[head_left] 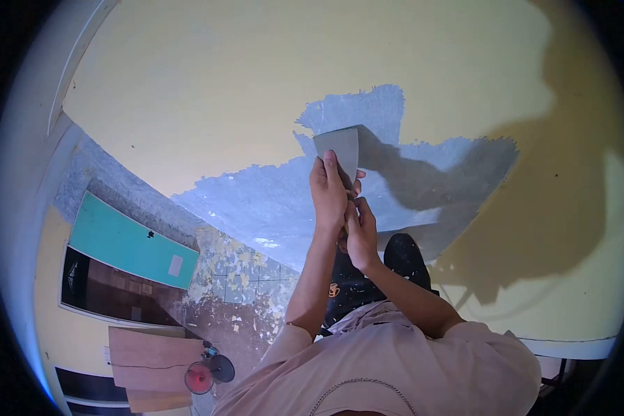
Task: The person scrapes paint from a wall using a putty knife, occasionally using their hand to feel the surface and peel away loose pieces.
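A wide-bladed paint scraper (pixel 340 147) is held up against the wall, its broad edge at the boundary of bare grey and yellow paint. My left hand (pixel 328 193) grips it near the blade, thumb pressed flat along the metal. Lower down, my right hand (pixel 360 234) is closed around the handle, most of which the fingers hide. Behind the tool, the wall has a large stripped grey patch (pixel 256 201) with ragged edges, surrounded by yellow paint (pixel 229 90). The shadow of my arms and the scraper falls across the patch to the right.
Paint flakes litter the floor (pixel 246 312) at lower left. A teal door (pixel 132 239) stands beside a dark doorway. Near a brown board (pixel 145 360) is a fan (pixel 200 378) with a red centre. My knee (pixel 403 258) in dark, speckled trousers is close to the wall.
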A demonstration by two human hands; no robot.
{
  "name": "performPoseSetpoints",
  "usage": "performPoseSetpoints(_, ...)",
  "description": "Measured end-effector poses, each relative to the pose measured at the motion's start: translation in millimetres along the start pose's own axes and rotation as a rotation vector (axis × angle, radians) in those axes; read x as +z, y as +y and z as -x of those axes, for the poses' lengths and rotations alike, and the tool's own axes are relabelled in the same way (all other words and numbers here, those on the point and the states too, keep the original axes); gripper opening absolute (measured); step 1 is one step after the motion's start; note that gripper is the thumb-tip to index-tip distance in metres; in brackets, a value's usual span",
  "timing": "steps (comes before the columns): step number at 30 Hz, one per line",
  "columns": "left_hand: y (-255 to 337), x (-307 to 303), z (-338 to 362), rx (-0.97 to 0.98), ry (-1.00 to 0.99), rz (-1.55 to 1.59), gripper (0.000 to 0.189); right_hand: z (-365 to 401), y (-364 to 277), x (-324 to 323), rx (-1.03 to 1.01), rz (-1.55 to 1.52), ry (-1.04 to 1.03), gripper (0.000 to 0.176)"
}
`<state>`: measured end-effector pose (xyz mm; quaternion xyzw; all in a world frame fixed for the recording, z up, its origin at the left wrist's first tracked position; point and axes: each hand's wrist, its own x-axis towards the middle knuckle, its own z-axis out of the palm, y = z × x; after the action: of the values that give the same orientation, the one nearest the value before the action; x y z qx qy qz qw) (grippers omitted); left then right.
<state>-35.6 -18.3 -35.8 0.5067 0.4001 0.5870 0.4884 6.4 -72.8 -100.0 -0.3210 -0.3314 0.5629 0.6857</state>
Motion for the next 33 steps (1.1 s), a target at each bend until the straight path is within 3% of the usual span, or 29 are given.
performPoseSetpoints(2, -8, -5, -3, 0.047, -0.014, 0.004, 0.037, 5, 13, -1, -0.028, -0.027, 0.007, 0.021)
performPoseSetpoints(4, -47, -16, 7, -0.058, 0.046, 0.038, 0.037, 16, 35, -14, -0.019, 0.140, 0.105, 0.018)
performPoseSetpoints(6, -37, -9, 9, -0.086, 0.078, 0.039, 0.038, 13, 40, -16, 0.012, 0.130, 0.087, 0.017)
performPoseSetpoints(9, 3, -4, -10, 0.091, 0.085, -0.008, 0.038, -5, 6, 11, -0.259, 0.196, 0.047, 0.019)
performPoseSetpoints(12, 38, 4, -15, 0.146, 0.074, -0.003, 0.037, -15, -10, 19, -0.060, 0.108, -0.045, 0.020)
performPoseSetpoints(14, -10, -14, -19, 0.129, 0.070, -0.067, 0.036, -4, 6, 15, -0.094, 0.142, 0.069, 0.021)
performPoseSetpoints(15, -16, -9, -6, 0.038, 0.107, 0.006, 0.041, -1, 27, 7, -0.297, 0.299, 0.146, 0.022)
performPoseSetpoints(16, -17, -5, 4, -0.010, 0.112, -0.032, 0.040, 8, 32, 1, -0.138, 0.210, 0.146, 0.021)
performPoseSetpoints(18, -19, -7, 4, -0.007, 0.094, 0.009, 0.039, 6, 41, -4, -0.102, 0.192, 0.155, 0.022)
performPoseSetpoints(21, 30, -4, -8, 0.021, 0.064, 0.046, 0.036, -7, 8, 14, -0.140, 0.293, 0.051, 0.020)
performPoseSetpoints(26, -12, -16, -2, 0.011, 0.062, 0.018, 0.038, 9, 24, 8, -0.182, 0.394, 0.134, 0.020)
performPoseSetpoints(28, -8, -12, 2, -0.024, 0.082, 0.090, 0.038, 10, 24, 7, -0.070, 0.329, 0.132, 0.020)
performPoseSetpoints(29, -3, -14, -2, -0.004, 0.089, 0.042, 0.039, 4, 26, 10, -0.208, 0.340, 0.117, 0.019)
performPoseSetpoints(33, 28, -18, -15, 0.047, 0.029, 0.075, 0.040, -1, 0, 32, -0.155, 0.257, 0.040, 0.019)
